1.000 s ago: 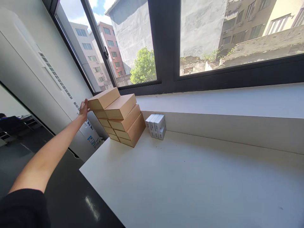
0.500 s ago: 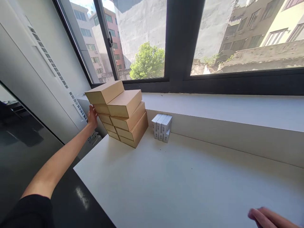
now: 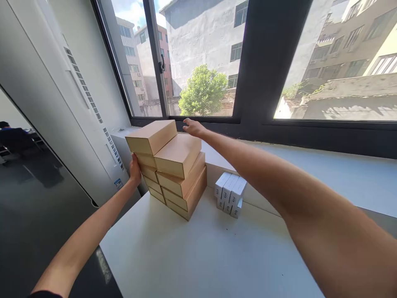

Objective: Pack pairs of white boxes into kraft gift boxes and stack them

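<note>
Two leaning stacks of brown cardboard boxes (image 3: 173,165) stand at the far left corner of a white table (image 3: 198,256). My left hand (image 3: 134,169) presses against the left side of the stack, under the top box (image 3: 151,135), fingers partly hidden behind the boxes. My right hand (image 3: 192,126) reaches over the far end of the stack, fingers stretched out and holding nothing, just beyond the upper right box (image 3: 178,153).
A cluster of small white boxes (image 3: 230,193) stands against the sill wall to the right of the stack. A white window sill (image 3: 325,169) runs behind the table under a dark-framed window. A white air-conditioner cabinet (image 3: 62,99) stands left; dark floor lies below.
My right arm has come up from the lower right and stretched across to the far side of the boxes. My left hand stays on the stack's left side. The view shifted closer.
</note>
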